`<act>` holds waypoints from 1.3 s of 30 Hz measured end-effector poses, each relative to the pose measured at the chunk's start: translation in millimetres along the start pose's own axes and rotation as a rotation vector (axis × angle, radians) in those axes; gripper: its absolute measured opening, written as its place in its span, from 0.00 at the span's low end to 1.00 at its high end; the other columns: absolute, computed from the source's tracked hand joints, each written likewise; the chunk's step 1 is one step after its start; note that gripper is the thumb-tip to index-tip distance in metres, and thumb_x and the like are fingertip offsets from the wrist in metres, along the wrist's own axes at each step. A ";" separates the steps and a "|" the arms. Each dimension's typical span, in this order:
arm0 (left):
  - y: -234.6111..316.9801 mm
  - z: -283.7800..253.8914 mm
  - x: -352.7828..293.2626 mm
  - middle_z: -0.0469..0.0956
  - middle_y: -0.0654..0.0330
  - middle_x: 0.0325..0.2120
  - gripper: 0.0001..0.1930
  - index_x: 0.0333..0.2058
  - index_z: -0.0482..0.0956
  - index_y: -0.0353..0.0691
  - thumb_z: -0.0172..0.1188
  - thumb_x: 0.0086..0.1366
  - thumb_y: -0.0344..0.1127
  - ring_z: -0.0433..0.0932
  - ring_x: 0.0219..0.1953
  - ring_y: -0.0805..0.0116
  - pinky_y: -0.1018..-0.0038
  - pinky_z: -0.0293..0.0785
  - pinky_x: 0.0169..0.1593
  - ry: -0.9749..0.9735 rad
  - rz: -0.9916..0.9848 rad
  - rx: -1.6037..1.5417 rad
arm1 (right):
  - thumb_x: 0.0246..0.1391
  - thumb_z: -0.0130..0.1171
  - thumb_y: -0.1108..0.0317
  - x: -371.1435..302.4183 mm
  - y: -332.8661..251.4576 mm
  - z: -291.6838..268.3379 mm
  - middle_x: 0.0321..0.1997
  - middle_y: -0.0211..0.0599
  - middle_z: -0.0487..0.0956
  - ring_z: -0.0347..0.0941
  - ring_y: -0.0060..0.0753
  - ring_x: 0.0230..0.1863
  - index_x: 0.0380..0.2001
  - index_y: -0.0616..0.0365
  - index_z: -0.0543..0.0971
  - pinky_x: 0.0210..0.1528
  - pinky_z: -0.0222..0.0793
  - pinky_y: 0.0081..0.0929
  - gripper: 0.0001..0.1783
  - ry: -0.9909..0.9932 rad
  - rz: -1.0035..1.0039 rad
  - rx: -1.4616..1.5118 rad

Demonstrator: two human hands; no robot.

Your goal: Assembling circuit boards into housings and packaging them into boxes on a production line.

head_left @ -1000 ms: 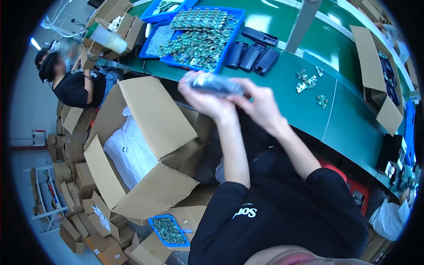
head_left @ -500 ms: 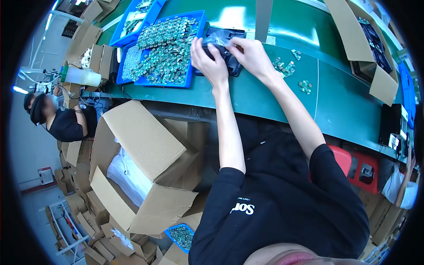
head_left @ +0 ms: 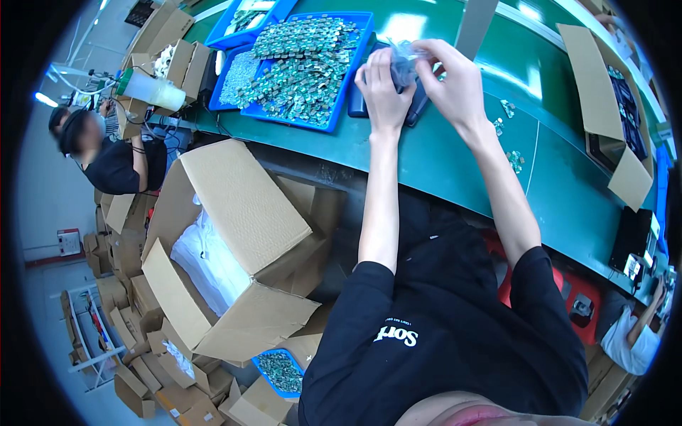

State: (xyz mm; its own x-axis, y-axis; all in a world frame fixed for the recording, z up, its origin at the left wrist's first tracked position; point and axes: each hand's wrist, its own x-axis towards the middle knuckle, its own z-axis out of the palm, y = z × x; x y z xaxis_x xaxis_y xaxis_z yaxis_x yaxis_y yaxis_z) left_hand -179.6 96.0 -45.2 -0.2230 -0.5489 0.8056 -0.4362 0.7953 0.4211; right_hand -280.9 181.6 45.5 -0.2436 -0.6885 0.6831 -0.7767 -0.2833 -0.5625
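Observation:
Both my hands are up at the green workbench [head_left: 455, 170], gripping one clear plastic bag [head_left: 406, 60] with something dark in it. My left hand [head_left: 380, 89] grips its left side and my right hand [head_left: 447, 74] pinches its right top. Beneath the bag several dark flat devices [head_left: 415, 110] lie on the bench. Just left of my hands stands a blue tray [head_left: 305, 67] heaped with small green circuit boards.
A second blue tray [head_left: 241, 18] sits farther left. A few loose green boards [head_left: 508, 131] lie right of my hands. An open cardboard box [head_left: 227, 248] with white plastic inside stands at my left. Another person [head_left: 106, 156] sits far left among stacked cartons.
My hands have dropped from in front of me onto the bench, carrying the bag down over the dark devices. The view has tilted toward the bench.

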 end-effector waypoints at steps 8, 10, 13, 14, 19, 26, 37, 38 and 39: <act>6.3 -3.4 -3.3 0.73 0.57 0.51 0.42 0.53 0.68 0.38 0.75 0.44 0.54 0.69 0.56 0.59 0.55 0.56 0.62 -0.120 -0.087 0.001 | 0.56 0.59 0.72 19.0 -8.9 -22.3 0.34 0.33 0.82 0.78 0.22 0.33 0.43 0.57 0.81 0.34 0.74 0.22 0.11 0.172 0.107 0.030; 10.8 -7.2 -2.9 0.74 0.56 0.49 0.42 0.54 0.68 0.39 0.72 0.45 0.59 0.71 0.54 0.57 0.54 0.54 0.64 -0.164 -0.018 0.028 | 0.56 0.59 0.71 22.6 -6.8 -24.1 0.33 0.34 0.82 0.78 0.22 0.34 0.43 0.58 0.81 0.34 0.74 0.21 0.11 0.179 0.146 0.049; 16.8 -12.2 1.1 0.74 0.54 0.49 0.43 0.56 0.67 0.40 0.69 0.48 0.63 0.72 0.54 0.56 0.53 0.54 0.65 -0.119 0.027 0.035 | 0.56 0.59 0.72 25.1 -10.8 -31.6 0.34 0.35 0.82 0.78 0.22 0.35 0.43 0.59 0.81 0.35 0.73 0.20 0.11 0.204 0.124 0.098; 19.0 -13.1 3.5 0.74 0.53 0.50 0.44 0.58 0.66 0.40 0.68 0.50 0.64 0.72 0.55 0.56 0.52 0.55 0.65 -0.057 0.038 0.027 | 0.56 0.58 0.72 24.5 -12.7 -36.0 0.34 0.36 0.82 0.78 0.22 0.36 0.43 0.60 0.80 0.36 0.73 0.19 0.11 0.228 0.088 0.134; 83.4 -71.5 -11.0 0.68 0.51 0.59 0.44 0.62 0.62 0.35 0.61 0.59 0.65 0.64 0.63 0.57 0.58 0.54 0.68 0.256 -0.511 -1.166 | 0.54 0.56 0.75 -22.5 -65.3 -26.9 0.40 0.41 0.81 0.80 0.31 0.39 0.44 0.61 0.79 0.41 0.73 0.23 0.13 -0.181 -0.076 0.352; 107.2 -207.6 -264.2 0.79 0.53 0.41 0.15 0.48 0.73 0.32 0.45 0.74 0.39 0.77 0.39 0.64 0.72 0.71 0.45 0.127 -1.143 -0.434 | 0.54 0.58 0.75 -82.4 -107.0 0.3 0.38 0.43 0.82 0.80 0.39 0.37 0.49 0.60 0.78 0.44 0.74 0.29 0.17 -1.321 -0.003 0.641; 305.0 -507.2 -627.2 0.74 0.38 0.50 0.30 0.52 0.74 0.33 0.55 0.64 0.55 0.76 0.51 0.45 0.55 0.71 0.53 -0.676 -2.019 1.422 | 0.55 0.57 0.76 -106.0 -129.6 61.7 0.37 0.43 0.82 0.80 0.38 0.38 0.46 0.63 0.78 0.43 0.75 0.29 0.14 -1.402 -0.169 0.552; 291.7 -518.2 -603.7 0.77 0.39 0.48 0.29 0.50 0.76 0.33 0.55 0.64 0.56 0.78 0.48 0.46 0.54 0.73 0.50 -0.933 -2.235 1.254 | 0.56 0.57 0.75 -107.8 -128.8 67.2 0.36 0.44 0.82 0.80 0.39 0.38 0.44 0.64 0.78 0.43 0.75 0.30 0.12 -1.366 -0.207 0.528; 265.1 -528.3 -553.8 0.79 0.42 0.43 0.27 0.46 0.78 0.33 0.55 0.65 0.55 0.80 0.44 0.48 0.56 0.74 0.46 -0.759 -2.133 1.101 | 0.56 0.57 0.75 -108.8 -126.2 71.3 0.36 0.45 0.81 0.80 0.41 0.38 0.43 0.64 0.78 0.43 0.75 0.31 0.11 -1.323 -0.238 0.508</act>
State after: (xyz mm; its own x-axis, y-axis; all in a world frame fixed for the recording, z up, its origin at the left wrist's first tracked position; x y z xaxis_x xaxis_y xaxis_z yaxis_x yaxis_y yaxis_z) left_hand 288.9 746.7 -159.5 0.8554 -0.2010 -0.4774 -0.4013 -0.8400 -0.3651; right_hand -114.9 244.6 8.9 0.7882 -0.6153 0.0145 -0.3652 -0.4866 -0.7937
